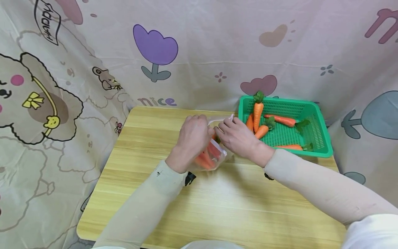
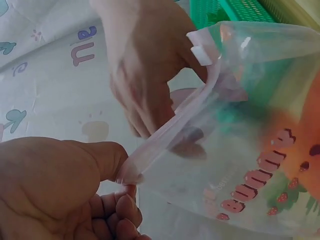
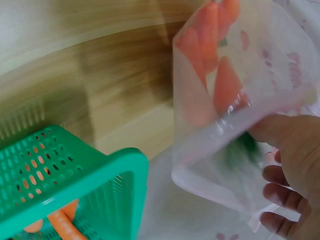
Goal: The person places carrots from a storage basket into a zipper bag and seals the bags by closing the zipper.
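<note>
A clear zip bag with orange carrots inside sits between both hands. "Bunny" lettering and small strawberries are printed on it. At one end of its pinkish zip strip is a white tab. My left hand pinches the bag's rim between thumb and fingers, clearly so in the left wrist view. From the other side, my right hand grips the rim, thumb over the strip and fingers curled behind it. Green leaves show inside the bag, close to the right thumb.
A green perforated basket stands at the back right of the wooden table, close beside my right forearm. Several leafy-topped carrots lie in it. A patterned curtain hangs behind and on both sides.
</note>
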Tool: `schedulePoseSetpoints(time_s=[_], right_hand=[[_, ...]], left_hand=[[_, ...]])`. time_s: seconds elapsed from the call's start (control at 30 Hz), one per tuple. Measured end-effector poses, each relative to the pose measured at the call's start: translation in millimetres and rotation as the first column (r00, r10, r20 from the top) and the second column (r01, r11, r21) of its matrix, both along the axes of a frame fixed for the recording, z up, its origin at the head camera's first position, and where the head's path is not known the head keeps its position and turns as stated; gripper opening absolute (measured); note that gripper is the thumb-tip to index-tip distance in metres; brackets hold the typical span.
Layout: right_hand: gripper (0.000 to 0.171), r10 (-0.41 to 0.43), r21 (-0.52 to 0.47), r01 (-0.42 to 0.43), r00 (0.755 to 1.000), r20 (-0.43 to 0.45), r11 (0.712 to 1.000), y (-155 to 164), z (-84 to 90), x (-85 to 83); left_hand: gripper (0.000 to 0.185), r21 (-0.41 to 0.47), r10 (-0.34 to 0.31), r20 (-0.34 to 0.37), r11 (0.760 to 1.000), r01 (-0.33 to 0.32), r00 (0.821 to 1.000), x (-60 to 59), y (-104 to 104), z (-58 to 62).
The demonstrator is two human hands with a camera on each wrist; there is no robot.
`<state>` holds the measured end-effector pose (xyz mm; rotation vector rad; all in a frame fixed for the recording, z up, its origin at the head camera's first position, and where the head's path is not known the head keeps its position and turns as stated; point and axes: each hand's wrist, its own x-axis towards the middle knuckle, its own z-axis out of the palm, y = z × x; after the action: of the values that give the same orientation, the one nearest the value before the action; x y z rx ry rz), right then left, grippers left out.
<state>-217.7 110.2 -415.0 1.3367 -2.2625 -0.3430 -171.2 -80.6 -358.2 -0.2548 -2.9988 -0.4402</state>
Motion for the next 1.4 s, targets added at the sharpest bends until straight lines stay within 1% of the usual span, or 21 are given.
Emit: schedulePoseSetpoints(time_s=[0.1, 0.2, 0.3, 0.33, 0.37, 0.4, 0.43, 0.5, 0.53, 0.57, 0.6, 0.63, 0.7, 0.77, 0.87, 0.93, 1.03, 1.13, 1.27, 1.33, 1.4], right_hand=[[0.025, 0.007, -0.032, -0.006, 1.000, 0.022, 0.999, 4.1, -3.6, -0.8], [0.023, -0.015, -0.116, 0.023, 0.998, 0.067, 0.993, 13.1, -7.3, 0.2], [0.025, -0.097, -0.226, 0.130, 0.983, 0.155, 0.965, 23.9, -11.7, 4.0], [0.029, -0.136, -0.250, 0.187, 0.969, 0.208, 0.950, 27.3, -13.5, 5.8], [0.033, -0.174, -0.264, 0.252, 0.942, 0.286, 0.931, 30.1, -15.1, 7.9], [0.035, -0.212, -0.261, 0.324, 0.901, 0.379, 0.909, 32.3, -16.7, 10.1], [0.036, -0.240, -0.246, 0.393, 0.843, 0.481, 0.886, 34.0, -17.8, 12.3], [0.033, -0.279, -0.181, 0.508, 0.698, 0.660, 0.842, 34.9, -19.9, 15.9], [0.030, -0.281, -0.149, 0.549, 0.620, 0.733, 0.823, 33.9, -20.5, 17.1], [0.028, -0.278, -0.123, 0.578, 0.554, 0.785, 0.807, 32.2, -20.6, 18.0], [0.025, -0.267, -0.107, 0.597, 0.504, 0.821, 0.795, 29.6, -20.1, 18.7], [0.022, -0.245, -0.111, 0.603, 0.476, 0.845, 0.790, 26.0, -19.5, 19.1], [0.019, -0.184, -0.152, 0.603, 0.458, 0.870, 0.783, 16.7, -16.6, 20.1], [0.019, -0.126, -0.202, 0.596, 0.463, 0.877, 0.777, 5.8, -13.7, 20.5], [0.019, -0.052, -0.263, 0.585, 0.466, 0.884, 0.767, -9.0, -11.4, 20.9], [0.018, -0.041, -0.281, 0.594, 0.469, 0.882, 0.754, -15.4, -11.6, 20.0], [0.016, -0.057, -0.285, 0.622, 0.470, 0.881, 0.730, -18.8, -13.1, 18.5], [0.014, -0.077, -0.274, 0.643, 0.462, 0.883, 0.715, -20.1, -16.2, 16.7], [0.014, -0.080, -0.256, 0.645, 0.444, 0.892, 0.720, -27.5, -19.0, 15.6], [0.015, -0.080, -0.248, 0.639, 0.439, 0.895, 0.729, -33.7, -18.9, 15.5], [0.017, -0.065, -0.245, 0.626, 0.430, 0.900, 0.740, -40.4, -18.5, 15.1]], left_hand=[[0.020, 0.016, 0.022, 0.019, 1.000, -0.023, 1.000, -0.5, -3.1, 0.6], [0.021, 0.025, 0.041, 0.039, 0.999, -0.042, 0.998, -1.2, -6.4, 1.7], [0.022, 0.039, 0.052, 0.051, 0.998, -0.054, 0.997, -1.8, -9.8, 3.0], [0.021, 0.045, 0.055, 0.053, 0.997, -0.057, 0.997, -2.1, -11.0, 3.1], [0.021, 0.050, 0.056, 0.054, 0.997, -0.059, 0.997, -2.4, -12.1, 3.2], [0.020, 0.052, 0.055, 0.053, 0.997, -0.057, 0.997, -2.6, -13.2, 3.2], [0.020, 0.056, 0.054, 0.050, 0.997, -0.057, 0.997, -2.7, -13.9, 3.0], [0.020, 0.061, 0.055, 0.040, 0.997, -0.057, 0.998, -2.6, -15.0, 2.7], [0.020, 0.058, 0.057, 0.033, 0.997, -0.059, 0.998, -2.1, -15.2, 2.4], [0.020, 0.043, 0.055, 0.026, 0.998, -0.056, 0.998, -1.3, -15.1, 1.9], [0.020, 0.026, 0.049, 0.018, 0.998, -0.050, 0.999, -0.1, -14.4, 1.3], [0.021, -0.003, 0.037, 0.003, 0.999, -0.037, 0.999, 1.4, -13.3, 0.1], [0.022, -0.085, 0.003, -0.042, 0.996, -0.006, 0.999, 4.8, -10.2, -3.9], [0.023, -0.176, -0.038, -0.100, 0.984, 0.020, 0.994, 7.7, -6.4, -11.1], [0.022, -0.264, -0.075, -0.186, 0.964, 0.023, 0.980, 9.2, -3.0, -24.6], [0.022, -0.286, -0.083, -0.222, 0.958, 0.016, 0.971, 8.2, -3.3, -33.1], [0.022, -0.312, -0.096, -0.228, 0.950, 0.021, 0.969, 7.4, -6.5, -39.7], [0.026, -0.335, -0.076, -0.155, 0.942, 0.020, 0.985, 11.8, -8.9, -35.2], [0.027, -0.389, -0.032, -0.008, 0.921, 0.026, 0.999, 22.3, -9.0, -16.7], [0.024, -0.385, -0.011, 0.039, 0.922, 0.025, 0.999, 26.9, -8.8, -7.3], [0.026, -0.355, 0.006, 0.055, 0.935, 0.014, 0.998, 30.5, -8.9, -0.5]])
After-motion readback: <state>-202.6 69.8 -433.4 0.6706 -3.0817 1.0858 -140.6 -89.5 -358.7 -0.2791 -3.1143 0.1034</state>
